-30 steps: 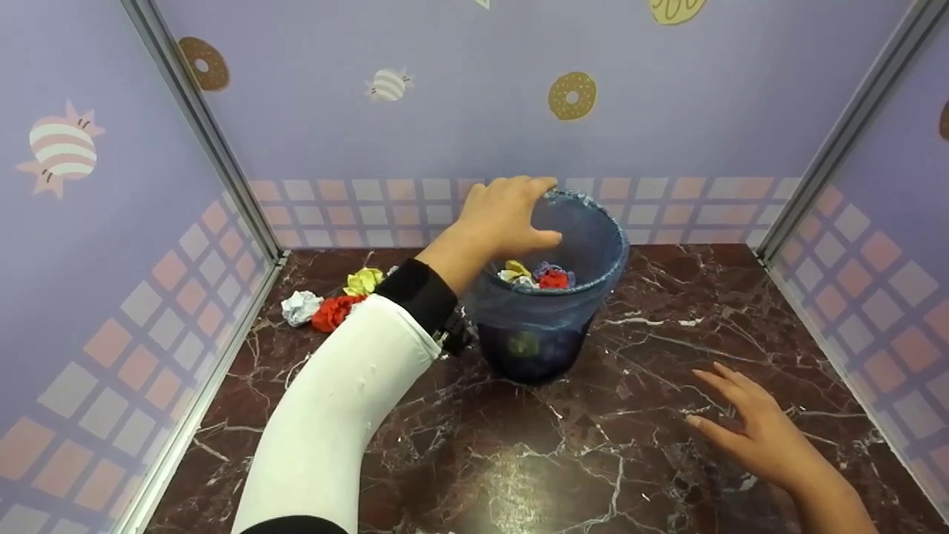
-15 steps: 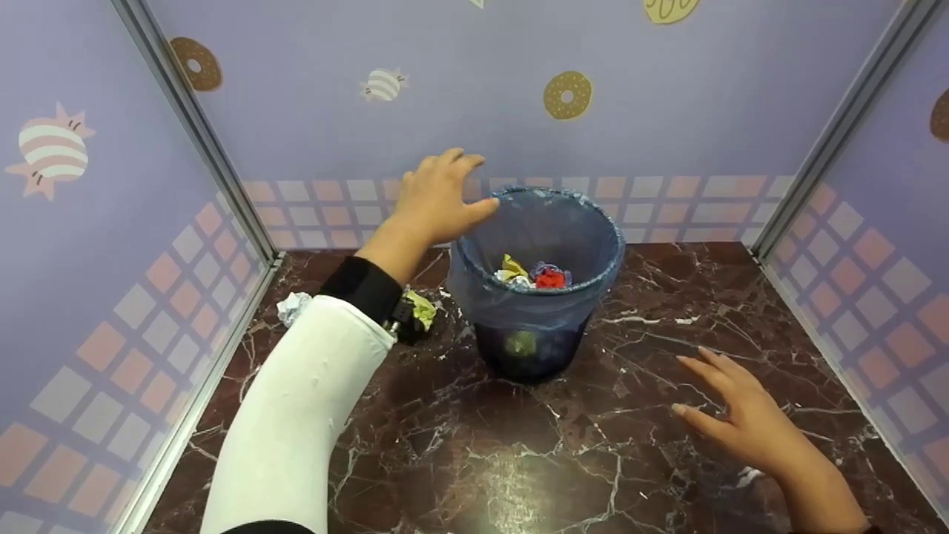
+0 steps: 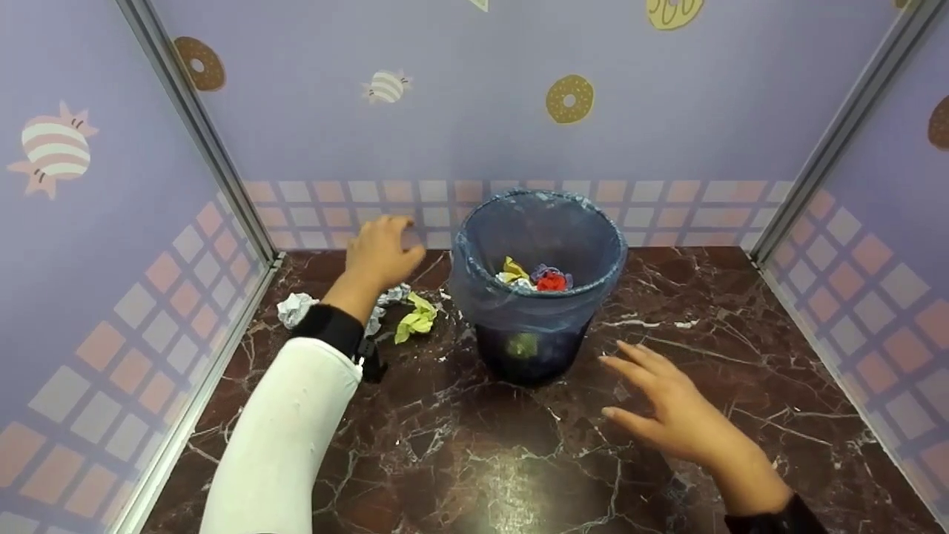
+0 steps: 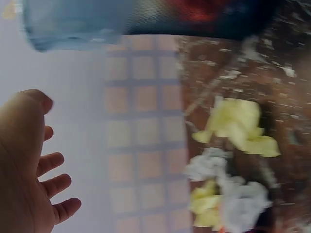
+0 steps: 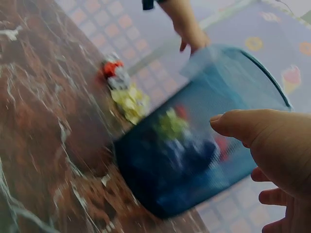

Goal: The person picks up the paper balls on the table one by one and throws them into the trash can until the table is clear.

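A dark mesh waste bin (image 3: 530, 356) with a blue plastic liner stands on the tabletop. Yellow, white and red crumpled paper (image 3: 551, 281) lies inside it. My left hand (image 3: 382, 256) is held left of the bin, above loose paper balls, fingers loosely bent and holding nothing. Near its wrist lie a yellow paper ball (image 3: 417, 317) and a white paper ball (image 3: 296, 309). The left wrist view also has a second yellow paper ball (image 4: 206, 206) beside white ones; the forearm partly hides this pile in the head view. My right hand (image 3: 667, 408) hovers right of the bin, fingers spread, touching nothing.
The dark red marbled tabletop (image 3: 519, 460) has small white scraps on it. A patterned purple back wall (image 3: 474, 141) rises just behind the bin. Side walls (image 3: 81, 282) enclose the table on both sides.
My left hand has withdrawn from over the bin, moving left and then down toward the paper balls. My right hand has shifted left, closer to the bin. The bin stays put.
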